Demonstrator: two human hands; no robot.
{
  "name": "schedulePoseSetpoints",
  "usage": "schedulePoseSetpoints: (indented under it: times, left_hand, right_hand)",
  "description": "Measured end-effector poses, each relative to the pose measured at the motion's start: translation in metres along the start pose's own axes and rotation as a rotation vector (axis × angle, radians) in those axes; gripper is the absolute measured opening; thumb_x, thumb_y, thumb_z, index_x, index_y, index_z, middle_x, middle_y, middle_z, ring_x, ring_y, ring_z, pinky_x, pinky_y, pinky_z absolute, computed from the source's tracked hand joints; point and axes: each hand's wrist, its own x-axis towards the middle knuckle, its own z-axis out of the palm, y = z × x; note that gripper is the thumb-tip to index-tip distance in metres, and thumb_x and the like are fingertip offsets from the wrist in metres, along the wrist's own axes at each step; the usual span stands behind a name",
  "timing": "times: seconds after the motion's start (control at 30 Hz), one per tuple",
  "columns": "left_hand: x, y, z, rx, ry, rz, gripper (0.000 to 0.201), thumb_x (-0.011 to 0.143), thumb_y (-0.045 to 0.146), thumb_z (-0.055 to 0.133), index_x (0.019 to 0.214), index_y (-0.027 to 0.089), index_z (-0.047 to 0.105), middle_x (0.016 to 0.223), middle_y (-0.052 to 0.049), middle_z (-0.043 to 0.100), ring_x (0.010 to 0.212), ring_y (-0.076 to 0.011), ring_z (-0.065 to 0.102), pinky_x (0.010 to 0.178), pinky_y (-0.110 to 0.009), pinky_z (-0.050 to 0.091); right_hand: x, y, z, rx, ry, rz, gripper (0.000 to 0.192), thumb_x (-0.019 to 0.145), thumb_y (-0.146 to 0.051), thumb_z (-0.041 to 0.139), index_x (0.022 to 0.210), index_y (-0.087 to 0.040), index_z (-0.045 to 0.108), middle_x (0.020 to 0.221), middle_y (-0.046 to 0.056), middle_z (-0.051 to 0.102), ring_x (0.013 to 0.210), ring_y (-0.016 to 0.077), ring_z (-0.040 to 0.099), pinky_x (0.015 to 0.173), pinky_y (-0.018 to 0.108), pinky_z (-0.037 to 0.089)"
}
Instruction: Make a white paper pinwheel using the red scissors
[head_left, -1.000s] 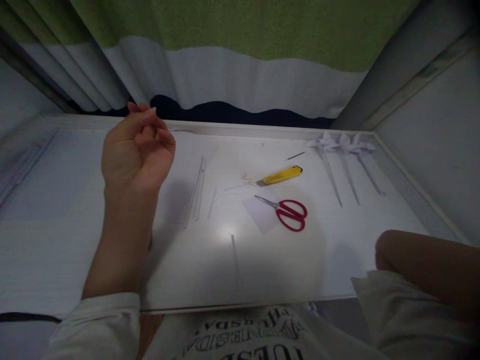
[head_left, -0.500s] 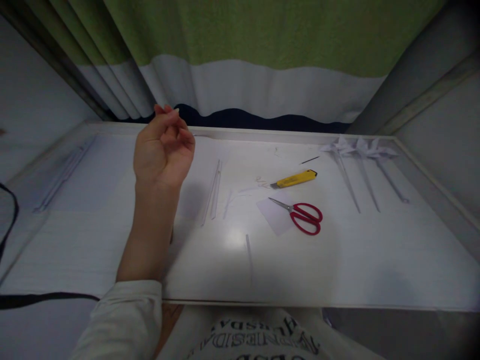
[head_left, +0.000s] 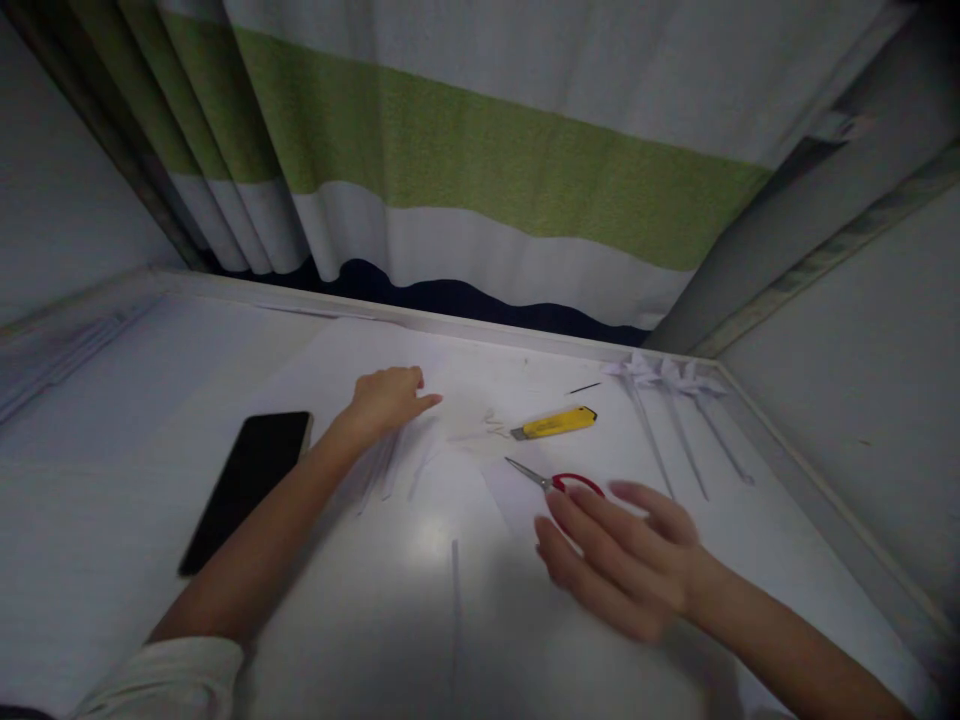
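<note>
My left hand (head_left: 388,402) is over the folded paper strips (head_left: 388,462), palm down. Its thumb stands apart from the curled forefinger and nothing shows between them; the other fingers are hidden. Above the red-handled scissors (head_left: 534,474) is my right hand (head_left: 619,560), fingers spread and slightly blurred, with nothing in it. It covers part of the scissors' handles. Under the scissors lies a small white paper piece (head_left: 502,490). A yellow utility knife (head_left: 559,423) rests just beyond them, its blade pointing left.
A black phone (head_left: 247,490) lies beside my left forearm. Folded paper flowers on stems (head_left: 667,375) lie at the far right, near a thin dark stick (head_left: 584,388). A narrow strip (head_left: 455,600) is at the front. A raised edge and curtain (head_left: 480,150) bound the back.
My left hand has come down from its raised, palm-up pose and turned over above the strips. My right hand has come into view over the scissors. The phone now shows, and the view has tilted.
</note>
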Motion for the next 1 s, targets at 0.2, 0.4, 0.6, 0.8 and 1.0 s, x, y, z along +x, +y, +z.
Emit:
schedulePoseSetpoints:
  times: [0.2, 0.4, 0.6, 0.8, 1.0]
  left_hand:
    - [0.019, -0.014, 0.028, 0.286, -0.116, -0.120, 0.028, 0.083, 0.027, 0.046, 0.108, 0.014, 0.047, 0.107, -0.008, 0.051, 0.089, -0.0185, 0.053, 0.074, -0.038, 0.046]
    - [0.021, -0.022, 0.025, 0.359, -0.154, -0.112, 0.028, 0.082, 0.027, 0.047, 0.107, 0.014, 0.048, 0.107, -0.008, 0.051, 0.089, -0.0189, 0.053, 0.074, -0.038, 0.046]
    - [0.015, -0.012, 0.007, 0.241, -0.149, 0.020, 0.023, 0.079, 0.025, 0.049, 0.096, 0.010, 0.055, 0.088, -0.009, 0.060, 0.082, -0.0209, 0.056, 0.073, -0.035, 0.044]
    - [-0.029, 0.041, -0.008, -0.015, -0.148, 0.288, 0.022, 0.078, 0.029, 0.044, 0.096, 0.020, 0.052, 0.079, 0.003, 0.062, 0.071, -0.0102, 0.058, 0.064, -0.018, 0.043]
    - [-0.063, 0.069, 0.009, -0.296, -0.289, 0.503, 0.012, 0.072, 0.019, 0.048, 0.083, 0.019, 0.053, 0.070, 0.002, 0.057, 0.063, -0.0111, 0.054, 0.056, -0.019, 0.040]
  right_hand:
    - [0.030, 0.043, 0.041, -0.063, -0.016, 0.095, 0.012, 0.079, -0.023, 0.049, 0.082, -0.016, 0.058, 0.081, 0.005, 0.063, 0.077, 0.0182, 0.051, 0.073, 0.036, 0.036]
    - [0.037, 0.044, 0.049, 0.050, -0.074, 0.203, 0.018, 0.081, -0.025, 0.044, 0.082, -0.015, 0.058, 0.082, 0.006, 0.061, 0.078, 0.0183, 0.049, 0.075, 0.035, 0.034]
    - [0.034, 0.037, 0.056, 0.181, -0.137, 0.270, 0.021, 0.082, -0.028, 0.042, 0.084, -0.014, 0.059, 0.083, 0.008, 0.061, 0.082, 0.0208, 0.050, 0.077, 0.036, 0.035]
    - [0.034, 0.034, 0.055, 0.881, 0.008, 0.688, 0.025, 0.078, -0.031, 0.049, 0.098, -0.017, 0.057, 0.087, 0.006, 0.061, 0.077, 0.0161, 0.054, 0.070, 0.030, 0.041]
    - [0.039, 0.033, 0.048, 1.188, 0.116, 0.873, 0.019, 0.072, -0.032, 0.055, 0.079, -0.016, 0.063, 0.066, 0.001, 0.059, 0.057, 0.0104, 0.051, 0.051, 0.022, 0.040]
